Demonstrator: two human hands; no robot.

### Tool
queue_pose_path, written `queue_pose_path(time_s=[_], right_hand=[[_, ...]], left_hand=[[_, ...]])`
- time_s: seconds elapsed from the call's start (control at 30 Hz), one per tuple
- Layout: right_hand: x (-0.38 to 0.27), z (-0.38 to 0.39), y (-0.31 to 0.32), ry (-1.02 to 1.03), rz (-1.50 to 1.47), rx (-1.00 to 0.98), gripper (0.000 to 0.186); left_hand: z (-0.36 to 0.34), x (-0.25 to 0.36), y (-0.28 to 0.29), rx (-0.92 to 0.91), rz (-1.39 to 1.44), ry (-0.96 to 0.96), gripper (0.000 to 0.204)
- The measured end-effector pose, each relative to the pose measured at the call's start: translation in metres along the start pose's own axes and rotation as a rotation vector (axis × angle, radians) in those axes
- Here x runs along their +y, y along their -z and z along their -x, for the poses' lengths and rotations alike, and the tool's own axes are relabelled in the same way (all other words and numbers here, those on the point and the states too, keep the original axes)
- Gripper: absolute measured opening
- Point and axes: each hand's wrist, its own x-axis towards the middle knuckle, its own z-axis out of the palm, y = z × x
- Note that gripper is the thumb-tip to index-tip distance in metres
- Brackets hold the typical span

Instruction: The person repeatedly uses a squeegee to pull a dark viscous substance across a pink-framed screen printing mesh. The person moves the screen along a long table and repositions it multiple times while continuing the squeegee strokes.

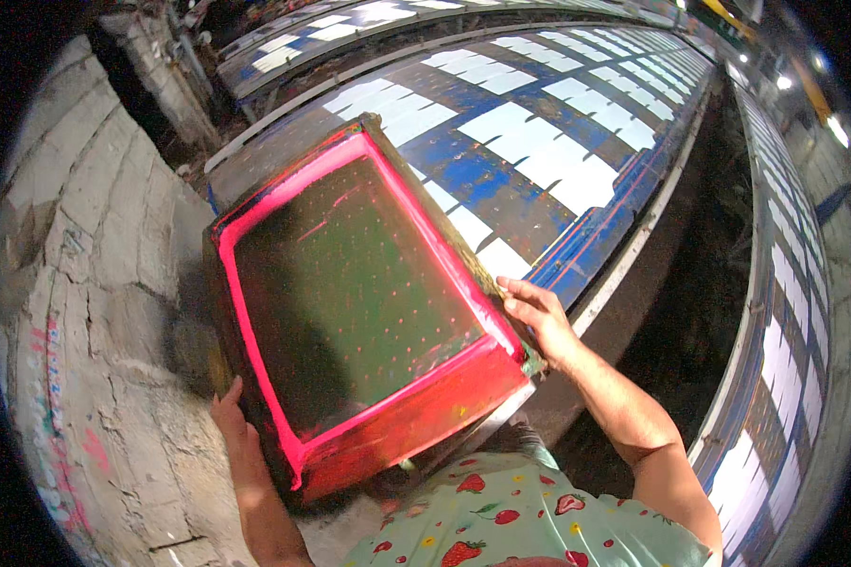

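A large screen printing frame (369,283) is tilted in front of me, its dark green mesh bordered with bright pink ink. Small pink dots run across the mesh, and a wide red band lies along its near end. My right hand (542,319) is closed on the frame's right edge near the close corner. At the lower left edge, my left hand (234,413) grips the other side; most of its fingers are hidden by the frame. White flat pieces (539,151) lie in rows beyond the frame.
A long printing table (511,189) with a worn blue and brown surface stretches away to the far right. Another table with white pieces (785,331) runs along the right, past a dark gap. A rough, paint-marked concrete wall (104,312) stands close on the left.
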Motion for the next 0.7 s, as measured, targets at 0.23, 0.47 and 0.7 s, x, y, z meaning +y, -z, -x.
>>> queue_pose_path(time_s=[0.23, 0.47, 0.7], right_hand=[[0.006, -0.099, 0.076, -0.188, 0.149, 0.036, 0.061], [0.021, -0.131, 0.165, -0.172, 0.026, 0.028, 0.050], [0.026, -0.156, 0.216, -0.164, -0.031, -0.042, 0.059]], left_hand=[[0.064, -0.046, -0.087, 0.141, 0.024, -0.174, 0.045], [0.116, -0.079, -0.165, 0.189, -0.011, -0.206, 0.034], [0.139, -0.102, -0.201, 0.190, 0.031, -0.208, 0.037]])
